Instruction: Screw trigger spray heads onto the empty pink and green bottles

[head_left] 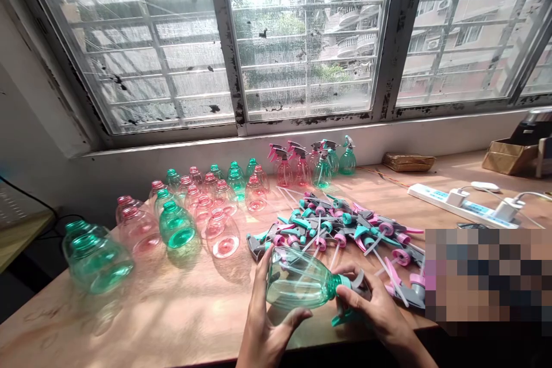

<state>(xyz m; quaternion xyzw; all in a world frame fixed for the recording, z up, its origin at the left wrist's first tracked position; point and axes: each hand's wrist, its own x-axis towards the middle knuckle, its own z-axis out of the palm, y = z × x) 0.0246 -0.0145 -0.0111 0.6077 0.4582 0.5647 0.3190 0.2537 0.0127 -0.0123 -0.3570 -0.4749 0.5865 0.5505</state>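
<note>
A clear green spray bottle [297,279] lies on its side in the air above the table's front edge, its neck pointing right. Around its broad base end my left hand [269,310] is wrapped, thumb below and fingers on the far side. At the neck, my right hand [371,302] grips the teal and grey spray head [345,313], which sits on the bottle's mouth. Whether the head is fully screwed on cannot be seen. Just beyond the bottle lies a pile of loose pink, teal and grey spray heads [340,236] with white tubes.
Several open green and pink bottles [176,224] stand on the left of the wooden table [172,322]. Bottles with spray heads [302,169] stand by the wall. A power strip [461,207] with plugs, a brown packet [407,162] and a cardboard box [502,155] are on the right.
</note>
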